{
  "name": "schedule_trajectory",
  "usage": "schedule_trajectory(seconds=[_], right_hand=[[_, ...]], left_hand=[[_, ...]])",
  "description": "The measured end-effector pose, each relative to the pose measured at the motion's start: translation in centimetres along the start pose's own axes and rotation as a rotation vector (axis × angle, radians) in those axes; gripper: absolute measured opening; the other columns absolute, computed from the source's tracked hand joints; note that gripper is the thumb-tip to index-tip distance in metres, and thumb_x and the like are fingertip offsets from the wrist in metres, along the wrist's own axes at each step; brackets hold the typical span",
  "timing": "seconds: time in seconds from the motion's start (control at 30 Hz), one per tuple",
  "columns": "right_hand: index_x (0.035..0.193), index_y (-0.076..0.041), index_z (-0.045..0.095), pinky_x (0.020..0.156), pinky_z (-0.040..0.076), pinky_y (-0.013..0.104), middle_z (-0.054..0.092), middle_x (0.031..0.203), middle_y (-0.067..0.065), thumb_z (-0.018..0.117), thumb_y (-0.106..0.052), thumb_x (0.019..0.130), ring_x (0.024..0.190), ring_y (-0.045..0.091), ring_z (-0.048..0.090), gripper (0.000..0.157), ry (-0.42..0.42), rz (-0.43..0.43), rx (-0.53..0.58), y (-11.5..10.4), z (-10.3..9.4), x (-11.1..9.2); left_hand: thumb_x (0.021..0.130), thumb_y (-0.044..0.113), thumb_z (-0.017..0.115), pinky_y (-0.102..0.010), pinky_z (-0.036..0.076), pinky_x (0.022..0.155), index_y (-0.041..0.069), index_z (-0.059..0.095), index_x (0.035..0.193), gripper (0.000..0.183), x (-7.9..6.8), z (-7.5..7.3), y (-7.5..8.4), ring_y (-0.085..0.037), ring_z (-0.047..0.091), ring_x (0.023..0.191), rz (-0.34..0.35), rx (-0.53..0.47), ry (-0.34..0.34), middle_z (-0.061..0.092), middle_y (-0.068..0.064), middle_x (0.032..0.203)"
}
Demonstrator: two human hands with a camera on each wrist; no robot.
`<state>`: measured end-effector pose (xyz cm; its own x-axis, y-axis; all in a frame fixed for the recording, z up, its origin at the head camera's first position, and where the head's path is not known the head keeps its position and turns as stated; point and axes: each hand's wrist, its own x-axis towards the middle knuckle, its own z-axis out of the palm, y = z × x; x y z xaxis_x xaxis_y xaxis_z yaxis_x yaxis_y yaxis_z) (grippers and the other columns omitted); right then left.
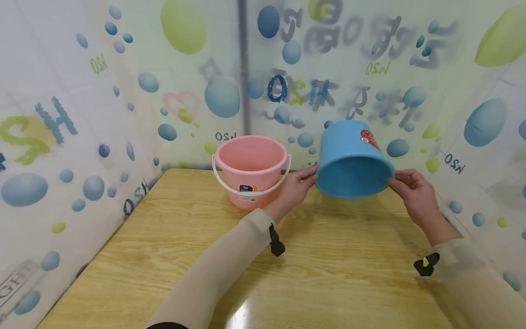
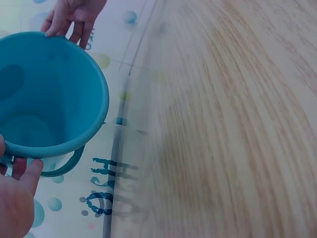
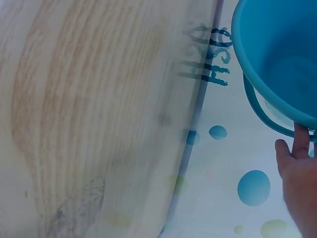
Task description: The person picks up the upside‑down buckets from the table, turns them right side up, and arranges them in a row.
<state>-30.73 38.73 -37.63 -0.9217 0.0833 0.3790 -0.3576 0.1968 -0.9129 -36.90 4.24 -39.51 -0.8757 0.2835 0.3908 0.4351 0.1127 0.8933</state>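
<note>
A light blue plastic bucket [image 1: 347, 141] is held tipped over, its mouth facing down and toward me, above the far right of the table. My left hand [image 1: 293, 189] pinches its rim on the left between thumb and fingers. On the right side of the rim, my right hand [image 1: 419, 198] grips in the same way. Both wrist views show the bucket's bare inside, and a blue handle [image 2: 69, 166] hangs along the outside. Left of it stands an upright pink bucket [image 1: 250, 178] with a white handle [image 1: 246, 194], partly overlapped by my left hand.
The wooden table [image 1: 172, 256] runs back to a patterned curtain [image 1: 222, 59] with blue and green spots. More of this curtain hangs along the left and right sides. The pink bucket stands close to the table's back edge.
</note>
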Motion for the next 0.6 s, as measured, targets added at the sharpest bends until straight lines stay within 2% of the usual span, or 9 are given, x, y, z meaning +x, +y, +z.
schedule_trajectory(seconds=[0.1,0.23,0.33,0.43,0.5,0.6], right_hand=[[0.124,-0.025,0.072,0.086,0.054,0.004,0.074,0.105,-0.025,0.071,-0.012,0.108,0.097,-0.009,0.070,0.021,0.003,0.002,-0.048,-0.4,-0.1,0.1],[0.131,-0.024,0.071,0.086,0.054,0.003,0.073,0.108,-0.027,0.071,-0.014,0.109,0.099,-0.011,0.069,0.025,-0.005,0.015,-0.089,-0.7,-0.3,0.0],[0.139,-0.023,0.069,0.087,0.054,0.003,0.072,0.112,-0.030,0.070,-0.017,0.109,0.103,-0.012,0.068,0.031,-0.016,0.023,-0.127,-1.0,-0.4,0.0],[0.146,-0.023,0.067,0.087,0.053,0.003,0.071,0.114,-0.033,0.069,-0.021,0.110,0.105,-0.014,0.067,0.037,-0.022,0.032,-0.173,-1.3,-0.4,0.0],[0.150,-0.022,0.066,0.086,0.054,0.003,0.070,0.115,-0.034,0.070,-0.022,0.110,0.104,-0.014,0.067,0.040,-0.017,0.033,-0.194,-1.6,-0.4,0.1],[0.153,-0.022,0.067,0.085,0.054,0.003,0.071,0.114,-0.036,0.071,-0.022,0.109,0.103,-0.015,0.068,0.044,-0.012,0.038,-0.164,-2.0,-0.5,0.2]], left_hand=[[0.112,0.016,0.066,-0.030,0.061,0.107,0.018,0.065,0.154,0.043,0.0,0.1,0.3,-0.027,0.025,0.170,-0.009,-0.052,0.002,0.057,-0.006,0.166],[0.111,0.012,0.066,-0.029,0.061,0.107,0.013,0.064,0.155,0.044,0.0,0.2,0.7,-0.029,0.025,0.170,-0.023,-0.105,0.005,0.052,-0.009,0.169],[0.112,0.013,0.066,-0.030,0.062,0.105,0.016,0.064,0.155,0.044,0.1,0.2,1.0,-0.030,0.050,0.158,-0.034,-0.112,0.016,0.057,-0.008,0.166],[0.112,0.015,0.066,-0.033,0.064,0.103,0.021,0.066,0.155,0.043,0.1,0.1,1.3,-0.028,0.071,0.133,-0.038,-0.102,0.026,0.065,-0.008,0.158],[0.112,0.016,0.066,-0.035,0.065,0.100,0.022,0.066,0.155,0.044,0.2,0.0,1.5,-0.026,0.075,0.122,-0.033,-0.102,0.028,0.070,-0.011,0.150],[0.111,0.014,0.066,-0.029,0.064,0.091,0.023,0.065,0.155,0.045,0.2,-0.2,1.8,-0.022,0.075,0.113,-0.020,-0.107,0.027,0.074,-0.016,0.140]])
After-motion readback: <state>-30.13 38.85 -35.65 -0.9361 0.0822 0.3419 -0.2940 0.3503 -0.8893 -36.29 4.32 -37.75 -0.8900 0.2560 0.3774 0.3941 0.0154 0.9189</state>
